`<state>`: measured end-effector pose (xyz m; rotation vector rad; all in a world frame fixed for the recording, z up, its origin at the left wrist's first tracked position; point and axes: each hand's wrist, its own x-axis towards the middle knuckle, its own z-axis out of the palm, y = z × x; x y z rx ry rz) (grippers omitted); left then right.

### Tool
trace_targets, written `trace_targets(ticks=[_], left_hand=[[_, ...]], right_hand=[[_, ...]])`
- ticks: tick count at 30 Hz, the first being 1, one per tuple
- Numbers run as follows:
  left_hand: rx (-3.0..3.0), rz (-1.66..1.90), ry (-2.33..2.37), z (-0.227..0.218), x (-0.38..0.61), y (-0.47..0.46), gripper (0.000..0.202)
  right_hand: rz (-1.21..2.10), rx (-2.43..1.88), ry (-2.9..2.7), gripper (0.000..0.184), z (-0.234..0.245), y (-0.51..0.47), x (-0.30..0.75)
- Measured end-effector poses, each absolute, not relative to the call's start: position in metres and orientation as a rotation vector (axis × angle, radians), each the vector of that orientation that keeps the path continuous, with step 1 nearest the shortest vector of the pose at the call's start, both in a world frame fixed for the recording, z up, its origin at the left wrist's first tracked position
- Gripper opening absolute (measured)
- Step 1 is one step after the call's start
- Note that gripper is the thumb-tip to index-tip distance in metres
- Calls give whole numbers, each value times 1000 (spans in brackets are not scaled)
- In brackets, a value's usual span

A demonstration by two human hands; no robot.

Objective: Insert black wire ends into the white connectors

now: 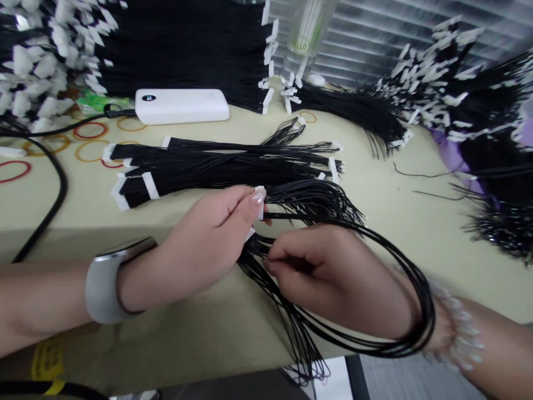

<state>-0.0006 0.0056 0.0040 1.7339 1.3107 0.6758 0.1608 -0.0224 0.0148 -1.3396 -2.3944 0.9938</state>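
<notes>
My left hand (220, 233) is closed, its thumb pressed on a white tag (261, 203) at the end of a bundle of thin black wires (316, 219). From there the bundle curves over the back of my right hand (333, 272), loops round by the wrist and comes back beneath it. Thumb and forefinger of my right hand pinch at the black wires just right of my left hand. Loose wire ends (303, 350) hang down past the table's front edge. What lies inside my left palm is hidden.
Tagged bundles of black wire (216, 166) lie just behind my hands. A white power bank (183, 106) with a black cable (62, 189) and several rubber bands (89, 131) are at left. Larger wire stacks (187, 44), a clear bottle (306, 39) and a wire pile (491, 166) stand around.
</notes>
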Motion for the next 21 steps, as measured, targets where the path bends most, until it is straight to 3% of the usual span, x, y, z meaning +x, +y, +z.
trace_targets(ticks=[5,9,17,21], left_hand=[[1671,673,1302,3,-2,3,35],[1668,667,1305,2,-2,2,34],[1686,679,1242,2,-4,0,35],[1671,682,1227,2,-5,0,36]], right_hand=[[816,-1406,-2450,10,29,-2,195],[479,-1565,-1901,13,39,25,227],[875,-1180,-976,28,50,43,234],[827,-1168,-1273,41,49,26,219]])
